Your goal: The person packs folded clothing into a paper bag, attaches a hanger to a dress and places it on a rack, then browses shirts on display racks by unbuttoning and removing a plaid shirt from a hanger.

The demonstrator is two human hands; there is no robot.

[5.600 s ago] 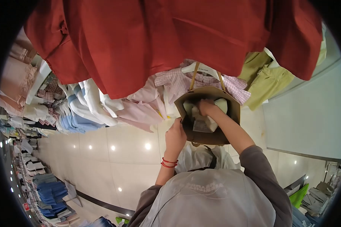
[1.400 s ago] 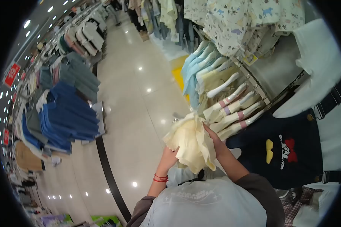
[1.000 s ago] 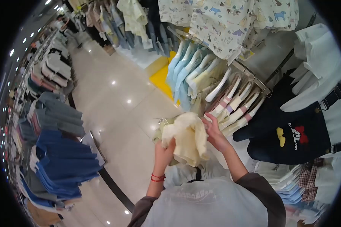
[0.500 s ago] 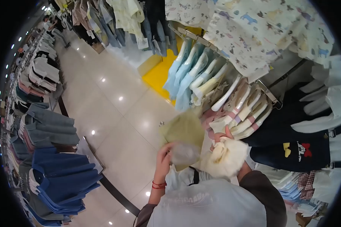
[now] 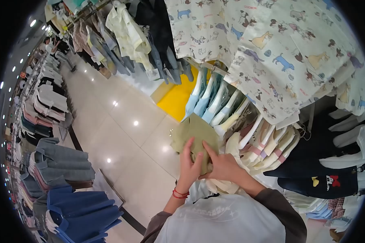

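An olive-green piece of folded cloth [image 5: 196,131], perhaps a garment, is held up in front of my body, over the floor by the hanging clothes. My left hand [image 5: 187,168] grips its lower left part, thumb and index finger lying on the cloth. My right hand [image 5: 224,165] holds the lower right part, with its index finger stretched over the cloth. Beneath my right wrist a cream-coloured cloth [image 5: 222,186] shows, partly hidden by my arm and shirt. Small shiny bits sit at the green cloth's left edge, too small to make out.
Light blue and cream clothes on white hangers [image 5: 215,103] hang just ahead. Animal-print garments [image 5: 267,52] hang above them. A dark garment with a cartoon patch [image 5: 324,182] is at right. Racks of blue shirts [image 5: 81,210] line the left, across a tiled aisle [image 5: 129,133].
My right hand has moved left from the cream cloth onto the green cloth. The cream cloth has dropped lower, and the clear plastic by my left hand no longer shows. The view has shifted.
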